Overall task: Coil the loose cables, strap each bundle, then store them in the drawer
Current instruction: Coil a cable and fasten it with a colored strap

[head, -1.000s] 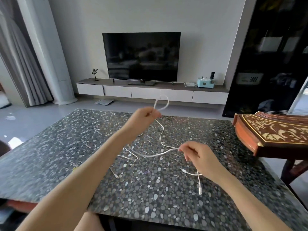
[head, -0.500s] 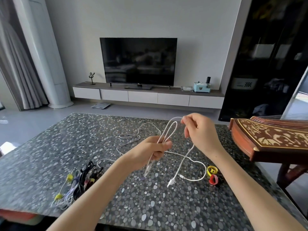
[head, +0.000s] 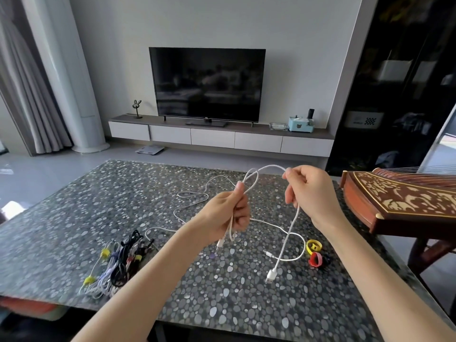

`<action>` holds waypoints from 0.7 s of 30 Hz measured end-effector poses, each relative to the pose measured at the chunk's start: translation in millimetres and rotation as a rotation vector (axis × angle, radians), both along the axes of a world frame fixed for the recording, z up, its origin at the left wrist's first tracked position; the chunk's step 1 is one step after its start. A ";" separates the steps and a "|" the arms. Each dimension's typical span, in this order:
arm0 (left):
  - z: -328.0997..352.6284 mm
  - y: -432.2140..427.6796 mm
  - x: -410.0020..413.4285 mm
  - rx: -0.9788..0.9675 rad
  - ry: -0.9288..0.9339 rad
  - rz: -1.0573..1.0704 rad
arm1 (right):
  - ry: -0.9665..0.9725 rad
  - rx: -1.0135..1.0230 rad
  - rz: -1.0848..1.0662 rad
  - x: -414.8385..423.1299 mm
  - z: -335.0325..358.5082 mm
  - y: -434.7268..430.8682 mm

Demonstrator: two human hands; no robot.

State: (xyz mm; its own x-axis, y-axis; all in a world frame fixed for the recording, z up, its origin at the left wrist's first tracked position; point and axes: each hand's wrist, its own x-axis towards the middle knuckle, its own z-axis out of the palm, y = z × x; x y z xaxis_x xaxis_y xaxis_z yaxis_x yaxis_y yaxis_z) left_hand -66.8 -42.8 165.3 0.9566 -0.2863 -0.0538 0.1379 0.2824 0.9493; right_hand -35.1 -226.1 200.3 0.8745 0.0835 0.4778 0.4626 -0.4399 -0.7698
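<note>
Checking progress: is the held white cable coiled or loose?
Mostly loose: left hand grips one loop, rest of white cable hangs from right hand.

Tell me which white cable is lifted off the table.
The white cable held between both hands: the left hand grips its loop, the right hand pinches its top. The other white cable lies on the table.

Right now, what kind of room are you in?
Probably a home living room: a big television stands on a low cabinet, and curtains hang on the left.
</note>
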 end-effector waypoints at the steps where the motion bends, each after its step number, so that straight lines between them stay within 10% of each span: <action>1: -0.1 -0.5 0.2 0.013 -0.002 0.034 | 0.083 0.028 0.053 -2.5 0.5 -1.1; 9: -3.6 -17.6 -0.7 -0.020 -0.066 0.106 | 0.530 0.247 0.297 -18.2 1.3 6.3; 21: -1.7 -39.3 -0.6 0.016 -0.067 0.233 | -0.020 -0.344 -0.001 -16.7 -4.5 21.2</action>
